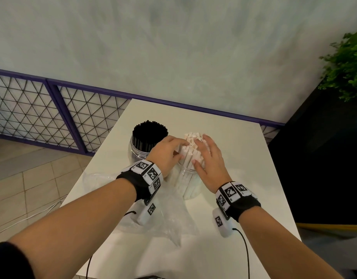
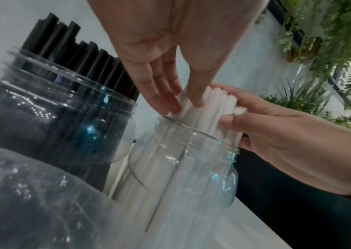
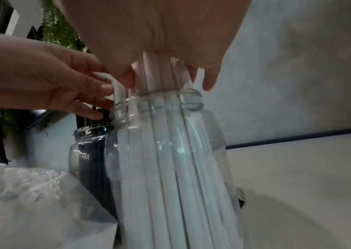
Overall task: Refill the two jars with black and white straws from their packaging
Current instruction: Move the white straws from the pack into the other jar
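Two clear jars stand on the white table [image 1: 244,158]. The left jar [image 1: 137,152] is packed with black straws [image 1: 150,130]. The right jar [image 1: 190,184] holds white straws [image 1: 190,153] that stick up out of its mouth. My left hand [image 1: 181,149] presses the left side of that bundle with straight fingers [image 2: 166,101] and thumb. My right hand [image 1: 197,152] lies over the bundle's top and right side, with thumb and fingers [image 3: 208,82] curled round the white straws [image 3: 159,75]. An empty clear plastic package [image 1: 169,218] lies crumpled in front of the jars.
The two jars touch side by side [image 3: 106,134]. More crumpled plastic [image 1: 97,178] hangs over the table's left edge. A wire fence with a purple frame [image 1: 43,109] runs behind, a green plant [image 1: 348,67] stands at the right, and cables trail from my wristbands [image 1: 246,248].
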